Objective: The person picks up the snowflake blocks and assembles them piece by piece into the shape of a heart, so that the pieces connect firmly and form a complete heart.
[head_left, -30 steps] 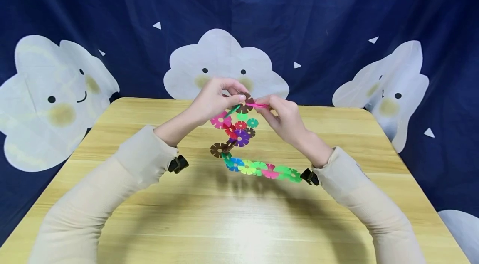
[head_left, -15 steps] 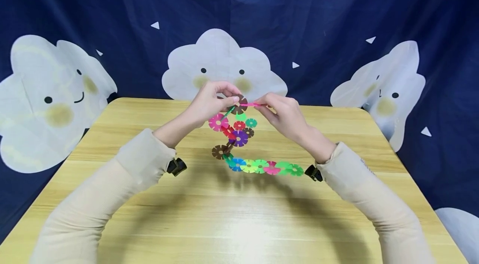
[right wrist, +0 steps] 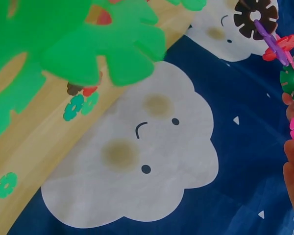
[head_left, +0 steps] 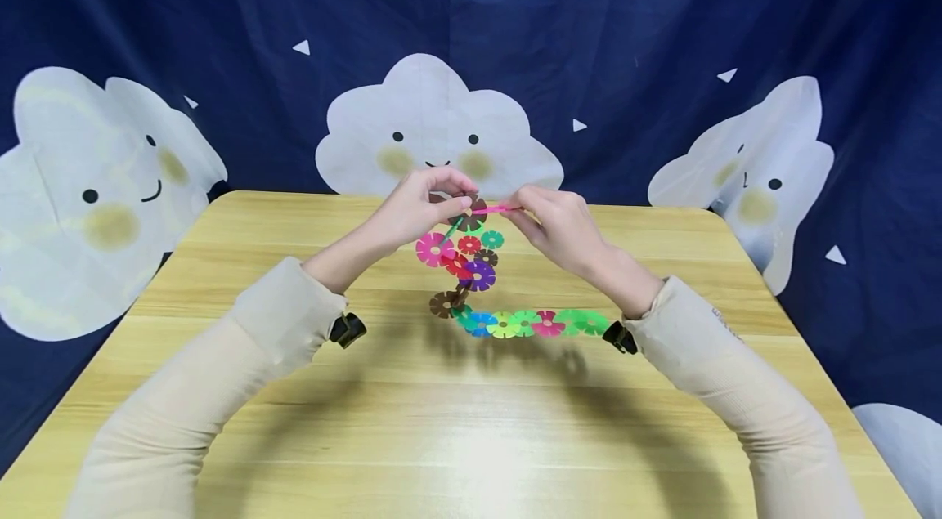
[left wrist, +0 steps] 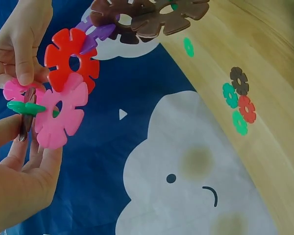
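Observation:
My left hand (head_left: 421, 210) pinches a brown snowflake disc (head_left: 474, 216) between thumb and fingers. In my right hand (head_left: 559, 229) a pink snowflake disc (head_left: 490, 210) is pinched edge-on, meeting the brown disc's right side. Whether it sits in a slot, I cannot tell. A green disc (left wrist: 25, 107) crosses the brown one and links to another pink disc (left wrist: 61, 111). From there the joined chain runs through a red disc (left wrist: 72, 58), a purple disc (head_left: 482, 277) and brown discs (head_left: 445, 305), then bends right through blue, yellow and green discs (head_left: 524, 324), hanging above the table.
Several loose discs lie on the wooden table (head_left: 412, 437) behind the chain, among them a red one (left wrist: 247, 108), a teal one (left wrist: 230, 95) and a brown one (left wrist: 239, 81). A dark blue curtain (head_left: 633, 29) with white clouds hangs beyond the table's far edge.
Both hands have come down slightly, still holding the brown and pink discs together. The chain's lower part has swung to the right, its green end now near the right wrist strap.

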Tool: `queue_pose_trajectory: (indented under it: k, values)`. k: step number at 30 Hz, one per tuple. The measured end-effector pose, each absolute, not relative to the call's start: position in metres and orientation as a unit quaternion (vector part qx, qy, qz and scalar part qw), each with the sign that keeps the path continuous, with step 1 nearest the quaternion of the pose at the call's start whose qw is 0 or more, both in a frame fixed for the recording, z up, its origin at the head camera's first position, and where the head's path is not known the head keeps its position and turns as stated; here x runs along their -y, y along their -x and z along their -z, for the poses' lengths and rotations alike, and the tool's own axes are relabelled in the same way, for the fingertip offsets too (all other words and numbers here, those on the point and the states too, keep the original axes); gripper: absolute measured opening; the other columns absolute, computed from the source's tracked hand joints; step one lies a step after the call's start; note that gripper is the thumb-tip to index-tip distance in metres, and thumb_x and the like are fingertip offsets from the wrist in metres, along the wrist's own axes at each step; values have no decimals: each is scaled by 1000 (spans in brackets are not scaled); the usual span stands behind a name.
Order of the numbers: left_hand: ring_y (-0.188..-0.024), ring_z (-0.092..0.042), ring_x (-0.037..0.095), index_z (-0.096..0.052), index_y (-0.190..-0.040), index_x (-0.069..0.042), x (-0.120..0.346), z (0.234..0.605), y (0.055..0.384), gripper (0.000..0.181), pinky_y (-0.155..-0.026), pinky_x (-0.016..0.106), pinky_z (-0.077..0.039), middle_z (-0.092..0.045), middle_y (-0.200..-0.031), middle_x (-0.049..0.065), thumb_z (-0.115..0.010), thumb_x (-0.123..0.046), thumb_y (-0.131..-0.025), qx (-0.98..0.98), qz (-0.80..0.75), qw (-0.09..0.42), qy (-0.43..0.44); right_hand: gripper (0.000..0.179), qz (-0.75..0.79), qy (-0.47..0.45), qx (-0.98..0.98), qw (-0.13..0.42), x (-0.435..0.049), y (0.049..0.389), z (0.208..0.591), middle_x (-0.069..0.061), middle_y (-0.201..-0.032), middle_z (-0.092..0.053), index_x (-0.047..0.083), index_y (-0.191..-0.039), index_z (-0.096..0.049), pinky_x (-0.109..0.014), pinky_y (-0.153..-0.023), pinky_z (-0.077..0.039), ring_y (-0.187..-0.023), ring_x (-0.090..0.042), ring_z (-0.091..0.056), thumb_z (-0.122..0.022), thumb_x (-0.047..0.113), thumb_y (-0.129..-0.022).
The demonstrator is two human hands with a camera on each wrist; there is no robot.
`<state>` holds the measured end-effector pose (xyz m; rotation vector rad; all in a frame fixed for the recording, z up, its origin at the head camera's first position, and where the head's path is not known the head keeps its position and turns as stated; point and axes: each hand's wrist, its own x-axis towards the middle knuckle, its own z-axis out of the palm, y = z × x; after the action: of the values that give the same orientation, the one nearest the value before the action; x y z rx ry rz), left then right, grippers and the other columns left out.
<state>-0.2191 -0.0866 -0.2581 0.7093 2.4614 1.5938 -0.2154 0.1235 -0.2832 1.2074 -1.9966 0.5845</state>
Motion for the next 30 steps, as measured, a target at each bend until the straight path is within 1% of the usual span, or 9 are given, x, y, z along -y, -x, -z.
queue_pose_trajectory:
  k: [3,6,8,14,18,22,24,27,30]
  values:
    - [-84,-61,22,-59,-106,2,86,257,219,19,-71,26,-50,-62,-98,15,-55,-5,-89,-817,-526,61,-229,17,-230,-466,775,360,-124,216,283,-9,-74,-66,1,-81,-58,-27,-49,-45,-58,-19,-59,-71,-4,-73]
    - [-81,-59,20,-60,-107,1,84,257,218,19,-64,24,-47,-62,-97,14,-55,-7,-90,-822,-520,59,-224,16,-239,-463,775,358,-124,216,283,-10,-74,-66,1,-81,-59,-28,-51,-47,-60,-20,-61,-72,-3,-73]
    - [-80,-58,19,-60,-108,1,83,257,218,21,-61,23,-45,-63,-97,13,-55,-8,-90,-823,-520,57,-223,15,-244,-459,777,355,-125,215,283,-10,-75,-66,0,-80,-60,-29,-53,-49,-62,-21,-62,-72,-3,-73]
    - [-80,-59,18,-60,-107,0,80,258,219,20,-64,23,-47,-62,-97,13,-55,-10,-90,-818,-528,60,-221,13,-256,-453,782,344,-128,215,283,-11,-75,-67,0,-80,-60,-29,-52,-48,-63,-21,-62,-70,-4,-74]
    - [-78,-59,17,-60,-108,1,81,259,218,21,-66,23,-48,-63,-98,14,-53,-10,-92,-809,-536,61,-235,15,-257,-459,777,346,-129,216,283,-11,-75,-66,-1,-81,-60,-28,-51,-47,-61,-20,-61,-71,-6,-72]
    - [-80,-59,15,-59,-115,2,82,262,219,28,-70,23,-48,-63,-104,16,-46,-12,-96,-793,-542,62,-272,18,-258,-460,771,357,-131,216,284,-11,-74,-65,-1,-81,-60,-26,-48,-43,-57,-19,-58,-72,-8,-70]
    - [-80,-58,16,-58,-118,2,82,263,220,30,-71,26,-47,-63,-104,17,-44,-14,-97,-787,-541,64,-290,19,-260,-462,768,361,-132,216,285,-11,-75,-65,-1,-81,-60,-26,-48,-43,-57,-19,-57,-72,-9,-69]
    - [-83,-57,16,-56,-121,1,80,263,221,32,-75,27,-47,-64,-105,14,-44,-16,-97,-784,-534,72,-309,20,-263,-468,763,359,-132,215,284,-11,-75,-65,-2,-81,-60,-26,-49,-44,-58,-19,-58,-73,-10,-68]
    - [-76,-52,16,-56,-122,0,78,261,220,33,-74,27,-44,-63,-99,13,-45,-17,-97,-787,-523,77,-318,19,-263,-475,760,358,-131,214,284,-12,-76,-66,-2,-83,-60,-28,-52,-47,-62,-21,-61,-73,-8,-69]
